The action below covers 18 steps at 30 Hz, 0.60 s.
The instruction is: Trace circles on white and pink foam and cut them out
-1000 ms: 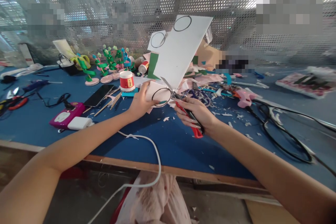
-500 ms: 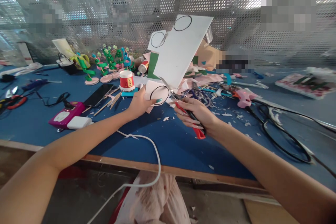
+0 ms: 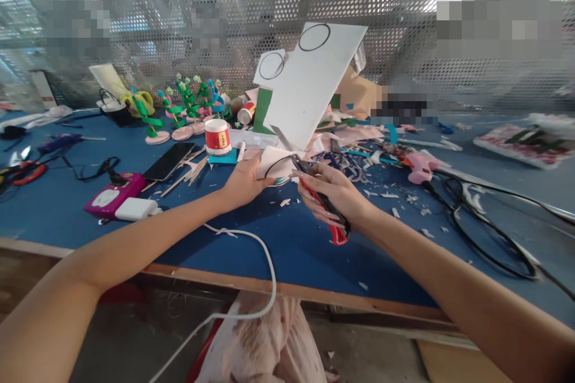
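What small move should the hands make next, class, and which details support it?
Probably a short snip following the curved line. The left hand grips the paper, the right hand holds the scissors with their blades at its edge, and some paper remains outside that line.

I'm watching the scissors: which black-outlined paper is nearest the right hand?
The pale piece in the left hand; the large white sheet and smaller white card are farther back.
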Each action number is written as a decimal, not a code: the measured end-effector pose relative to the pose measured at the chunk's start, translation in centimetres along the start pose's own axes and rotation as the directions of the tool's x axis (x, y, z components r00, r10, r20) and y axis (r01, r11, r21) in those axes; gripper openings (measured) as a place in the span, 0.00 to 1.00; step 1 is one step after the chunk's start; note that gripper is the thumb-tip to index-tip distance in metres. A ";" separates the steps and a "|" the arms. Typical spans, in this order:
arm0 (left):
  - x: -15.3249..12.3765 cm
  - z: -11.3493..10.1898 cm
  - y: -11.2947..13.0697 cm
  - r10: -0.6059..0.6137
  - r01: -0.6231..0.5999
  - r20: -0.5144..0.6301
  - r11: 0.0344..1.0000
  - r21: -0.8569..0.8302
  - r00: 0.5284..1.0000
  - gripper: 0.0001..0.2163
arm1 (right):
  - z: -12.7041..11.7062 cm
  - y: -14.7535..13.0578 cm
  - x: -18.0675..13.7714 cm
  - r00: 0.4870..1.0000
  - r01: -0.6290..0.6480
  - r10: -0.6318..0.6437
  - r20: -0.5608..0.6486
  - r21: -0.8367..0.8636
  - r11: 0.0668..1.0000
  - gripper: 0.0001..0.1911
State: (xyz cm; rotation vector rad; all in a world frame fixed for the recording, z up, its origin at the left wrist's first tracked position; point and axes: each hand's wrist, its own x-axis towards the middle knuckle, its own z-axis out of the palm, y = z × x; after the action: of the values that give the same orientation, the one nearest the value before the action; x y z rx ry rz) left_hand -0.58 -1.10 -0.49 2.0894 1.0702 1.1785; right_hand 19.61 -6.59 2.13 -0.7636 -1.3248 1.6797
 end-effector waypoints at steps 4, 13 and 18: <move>0.0 -0.1 0.5 0.017 -0.018 0.022 0.999 0.044 1.000 0.23 | 0.1 0.0 -0.1 1.000 0.017 -0.016 0.026 -0.016 1.000 0.22; 0.4 0.0 0.4 -0.107 0.040 -0.248 0.964 -0.263 0.963 0.33 | -0.8 -1.1 0.4 0.993 -0.032 0.022 0.120 0.082 0.996 0.22; 0.3 1.6 0.7 -0.169 0.091 -0.141 0.893 -0.441 0.976 0.33 | -1.0 -1.4 0.5 0.985 -0.082 0.046 0.166 0.223 0.971 0.22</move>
State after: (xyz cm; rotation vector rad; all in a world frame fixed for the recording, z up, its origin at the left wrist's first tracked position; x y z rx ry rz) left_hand 1.14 -1.29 -0.60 1.5714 0.9049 1.4051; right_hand 20.55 -5.61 3.23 -0.5506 -1.1958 1.9399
